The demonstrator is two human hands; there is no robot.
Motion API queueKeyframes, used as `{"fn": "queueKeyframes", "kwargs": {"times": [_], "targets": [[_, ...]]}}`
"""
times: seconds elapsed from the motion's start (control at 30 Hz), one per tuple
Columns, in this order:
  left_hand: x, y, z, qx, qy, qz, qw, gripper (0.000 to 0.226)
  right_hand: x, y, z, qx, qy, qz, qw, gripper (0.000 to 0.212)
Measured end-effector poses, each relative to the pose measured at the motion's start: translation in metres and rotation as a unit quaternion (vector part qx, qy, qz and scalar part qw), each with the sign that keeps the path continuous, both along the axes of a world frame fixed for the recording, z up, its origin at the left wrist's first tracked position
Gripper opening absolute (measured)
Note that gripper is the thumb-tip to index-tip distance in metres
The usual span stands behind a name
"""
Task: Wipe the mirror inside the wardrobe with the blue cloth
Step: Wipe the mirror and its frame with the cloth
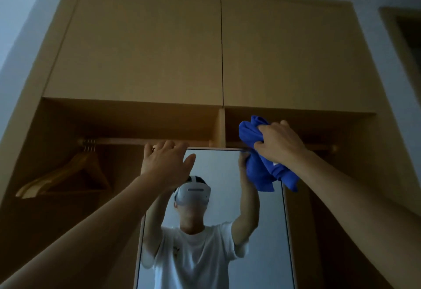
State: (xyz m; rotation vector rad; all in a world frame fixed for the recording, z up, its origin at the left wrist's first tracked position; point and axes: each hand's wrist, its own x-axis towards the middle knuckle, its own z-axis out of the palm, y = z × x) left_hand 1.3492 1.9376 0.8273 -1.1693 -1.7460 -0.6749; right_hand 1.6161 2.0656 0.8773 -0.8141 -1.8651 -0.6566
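Wiping mirror [268,231] top corner | right hand [280,143] clutches blue cloth [251,132] | left hand [166,163] spread, empty | lower part likely remaining

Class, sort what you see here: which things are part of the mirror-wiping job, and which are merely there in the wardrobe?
Part of the job: mirror, blue cloth, right hand gripping it, left hand at the mirror's top edge.
Merely there: wooden hangers, hanging rail, upper cupboard doors.

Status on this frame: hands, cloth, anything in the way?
Right hand grips blue cloth at top right of mirror. Left hand open at its top left corner. Wooden hangers off left, clear.
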Motion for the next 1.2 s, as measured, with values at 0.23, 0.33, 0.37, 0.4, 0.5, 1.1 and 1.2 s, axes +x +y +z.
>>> {"fn": "queueKeyframes", "kwargs": {"times": [0.23, 0.33, 0.37, 0.4, 0.5, 1.1, 1.2], "targets": [[-0.012, -0.002, -0.006, 0.039, -0.065, -0.102, 0.992, 0.057, -0.009, -0.01, 0.018, -0.096, -0.053, 0.01, 0.994, 0.018], [-0.011, 0.001, -0.008, 0.043, -0.059, -0.099, 0.992, 0.057, -0.03, -0.032, 0.024, -0.104, -0.077, 0.028, 0.991, 0.017], [-0.012, 0.002, -0.008, 0.043, -0.06, -0.098, 0.992, 0.057, -0.041, -0.04, 0.025, -0.102, -0.085, 0.032, 0.991, 0.016], [-0.012, 0.004, -0.009, 0.044, -0.061, -0.097, 0.992, 0.058, -0.052, -0.048, 0.025, -0.098, -0.09, 0.039, 0.99, 0.015], [-0.009, 0.009, -0.011, 0.066, -0.064, -0.093, 0.991, 0.056, -0.081, -0.063, 0.021, -0.067, -0.105, 0.07, 0.99, 0.016], [-0.007, 0.002, -0.014, 0.1, -0.088, -0.12, 0.984, 0.048, -0.036, -0.024, 0.037, -0.164, -0.066, 0.006, 0.984, 0.019], [-0.007, 0.003, -0.014, 0.104, -0.085, -0.12, 0.984, 0.047, -0.078, -0.053, 0.036, -0.134, -0.106, 0.047, 0.984, 0.017]]}}
